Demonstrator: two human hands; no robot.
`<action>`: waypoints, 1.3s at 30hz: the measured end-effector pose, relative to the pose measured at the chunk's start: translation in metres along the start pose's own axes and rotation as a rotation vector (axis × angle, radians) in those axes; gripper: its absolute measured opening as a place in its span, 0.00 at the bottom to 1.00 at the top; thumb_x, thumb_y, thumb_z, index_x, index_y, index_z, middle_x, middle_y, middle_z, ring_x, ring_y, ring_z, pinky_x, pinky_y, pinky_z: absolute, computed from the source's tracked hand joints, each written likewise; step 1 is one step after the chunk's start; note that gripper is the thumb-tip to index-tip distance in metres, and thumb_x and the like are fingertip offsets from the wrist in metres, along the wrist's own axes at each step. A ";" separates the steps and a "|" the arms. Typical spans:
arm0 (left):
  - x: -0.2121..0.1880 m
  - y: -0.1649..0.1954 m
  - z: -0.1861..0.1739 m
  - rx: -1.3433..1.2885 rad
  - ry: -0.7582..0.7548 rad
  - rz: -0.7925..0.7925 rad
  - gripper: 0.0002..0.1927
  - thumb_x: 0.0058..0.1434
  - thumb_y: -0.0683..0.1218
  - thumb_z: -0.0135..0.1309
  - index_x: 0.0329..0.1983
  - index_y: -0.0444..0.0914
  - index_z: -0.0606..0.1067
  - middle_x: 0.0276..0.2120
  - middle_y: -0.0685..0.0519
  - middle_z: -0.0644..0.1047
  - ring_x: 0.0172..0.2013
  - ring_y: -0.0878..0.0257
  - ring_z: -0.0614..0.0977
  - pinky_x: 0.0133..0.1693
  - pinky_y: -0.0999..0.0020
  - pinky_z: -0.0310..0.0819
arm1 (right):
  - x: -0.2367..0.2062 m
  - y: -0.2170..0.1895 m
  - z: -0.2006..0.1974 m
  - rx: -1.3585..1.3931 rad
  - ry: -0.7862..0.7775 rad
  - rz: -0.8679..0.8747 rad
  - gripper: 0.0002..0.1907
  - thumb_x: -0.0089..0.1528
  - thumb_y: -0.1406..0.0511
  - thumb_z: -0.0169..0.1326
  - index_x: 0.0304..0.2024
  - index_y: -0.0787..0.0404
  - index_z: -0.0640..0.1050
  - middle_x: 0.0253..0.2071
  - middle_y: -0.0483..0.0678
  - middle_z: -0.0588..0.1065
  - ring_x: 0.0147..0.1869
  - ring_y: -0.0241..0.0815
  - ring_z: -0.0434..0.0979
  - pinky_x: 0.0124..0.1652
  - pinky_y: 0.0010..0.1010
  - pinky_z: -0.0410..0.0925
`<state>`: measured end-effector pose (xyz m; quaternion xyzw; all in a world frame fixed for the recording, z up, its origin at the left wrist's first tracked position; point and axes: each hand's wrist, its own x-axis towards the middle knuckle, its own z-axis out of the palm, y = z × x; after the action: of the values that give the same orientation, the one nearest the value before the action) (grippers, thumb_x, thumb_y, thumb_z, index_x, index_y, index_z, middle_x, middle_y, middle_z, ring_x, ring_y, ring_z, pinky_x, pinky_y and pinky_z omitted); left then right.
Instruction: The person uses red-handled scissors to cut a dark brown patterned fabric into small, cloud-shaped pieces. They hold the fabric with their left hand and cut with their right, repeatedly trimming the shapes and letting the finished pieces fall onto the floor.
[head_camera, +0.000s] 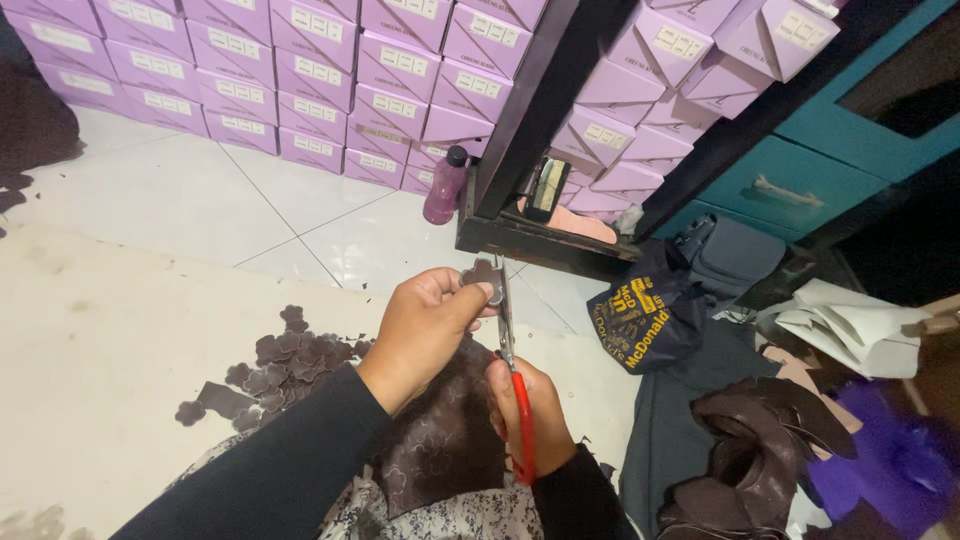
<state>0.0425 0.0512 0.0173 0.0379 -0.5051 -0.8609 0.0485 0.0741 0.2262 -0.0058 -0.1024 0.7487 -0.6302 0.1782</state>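
Note:
My left hand (425, 325) pinches a small dark brown flower-shaped cutout (482, 271) at the top edge of a brown patterned fabric sheet (445, 440) draped over my lap. My right hand (545, 415) grips red-handled scissors (515, 385), whose blades point up beside the cutout. A pile of brown flower cutouts (285, 362) lies on the cream mat (90, 370) just left of my left forearm.
Stacked purple boxes (300, 70) line the back wall. A dark frame (535, 235) stands on the white tiles with a purple bottle (443, 185) beside it. A dark printed bag (640, 315), brown material (760, 450), white sheets (850, 325) and a teal cabinet (800, 180) crowd the right.

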 end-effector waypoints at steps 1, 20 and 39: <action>0.000 0.000 0.000 -0.008 -0.008 0.009 0.11 0.63 0.42 0.58 0.25 0.35 0.72 0.24 0.53 0.77 0.29 0.68 0.80 0.32 0.75 0.72 | -0.001 -0.001 -0.001 -0.023 -0.004 -0.012 0.22 0.70 0.49 0.44 0.31 0.59 0.68 0.20 0.37 0.61 0.19 0.27 0.59 0.20 0.22 0.56; -0.006 0.018 -0.009 0.080 -0.048 -0.021 0.10 0.62 0.43 0.57 0.28 0.32 0.75 0.24 0.53 0.78 0.27 0.70 0.79 0.30 0.75 0.72 | -0.003 -0.005 -0.014 0.006 -0.094 0.032 0.24 0.66 0.46 0.48 0.29 0.58 0.68 0.18 0.38 0.62 0.17 0.29 0.59 0.18 0.24 0.55; -0.002 0.012 -0.006 0.022 -0.210 -0.004 0.05 0.61 0.37 0.57 0.39 0.33 0.73 0.34 0.52 0.80 0.34 0.69 0.81 0.39 0.74 0.78 | -0.003 -0.003 -0.021 0.071 -0.171 -0.035 0.23 0.68 0.48 0.45 0.39 0.61 0.71 0.27 0.40 0.64 0.26 0.30 0.63 0.25 0.23 0.59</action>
<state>0.0457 0.0400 0.0248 -0.0510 -0.5167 -0.8546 -0.0070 0.0684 0.2457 0.0005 -0.1623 0.7062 -0.6483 0.2338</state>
